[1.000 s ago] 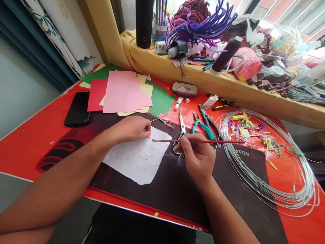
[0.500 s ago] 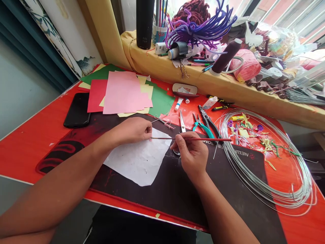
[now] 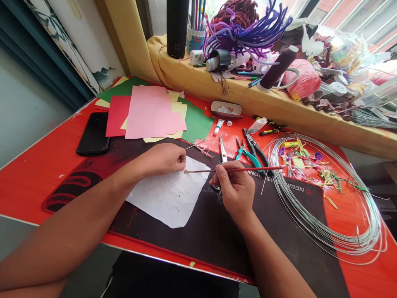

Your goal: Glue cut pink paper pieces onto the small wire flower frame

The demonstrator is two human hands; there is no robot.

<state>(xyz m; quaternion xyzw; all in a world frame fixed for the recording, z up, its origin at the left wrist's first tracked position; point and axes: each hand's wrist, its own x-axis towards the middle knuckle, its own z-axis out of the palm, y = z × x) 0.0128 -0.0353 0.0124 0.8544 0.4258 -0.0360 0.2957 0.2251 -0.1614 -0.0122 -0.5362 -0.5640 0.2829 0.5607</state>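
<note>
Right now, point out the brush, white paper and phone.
Brush (image 3: 263, 169): head view, on its red handle.
White paper (image 3: 167, 196): head view, on the sheet's bare middle.
Phone (image 3: 93, 134): head view, on the middle of its black face.

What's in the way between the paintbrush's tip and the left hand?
Nothing that I can see. The paintbrush in the right hand has its tip beside the left hand, over the white paper. The scissors lie away from that spot.
</note>
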